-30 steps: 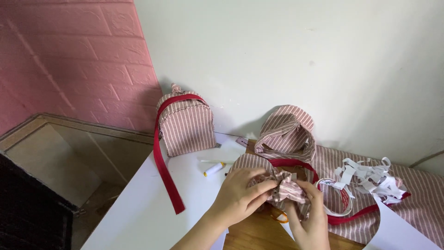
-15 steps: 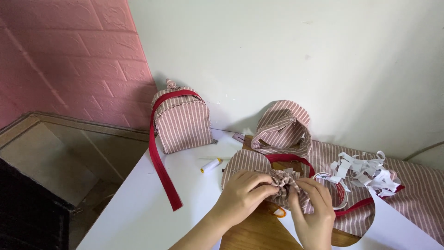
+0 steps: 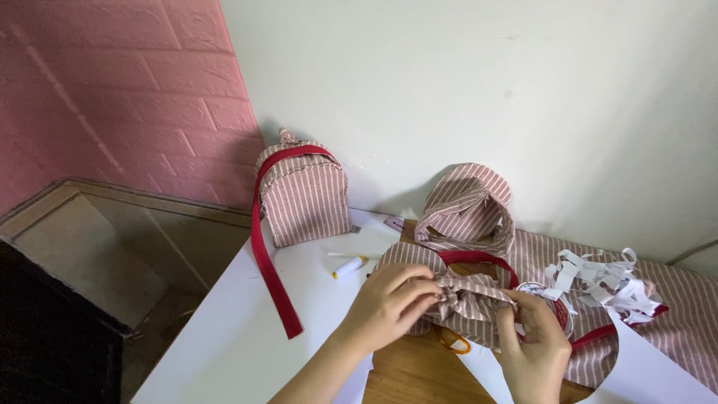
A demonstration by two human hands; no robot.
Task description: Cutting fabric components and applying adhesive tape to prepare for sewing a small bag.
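Head view: left hand [image 3: 389, 303] pinches one end of a striped fabric bow [image 3: 471, 292], fingers closed on it. Right hand [image 3: 535, 337] grips the other end, thumb and fingers closed on the cloth. The bow sits over striped cloth [image 3: 673, 314] on the table [image 3: 224, 352]. Near it: white marker [image 3: 348, 266], red ribbon [image 3: 271, 269], striped bag [image 3: 305, 193], paper strips [image 3: 598, 280].

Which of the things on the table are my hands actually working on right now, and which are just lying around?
In hand:
left hand and right hand pinching the gathered striped fabric piece
red ribbon on that piece

Lying about:
finished striped pouch
open striped pouch
white thread spool
white paper strips
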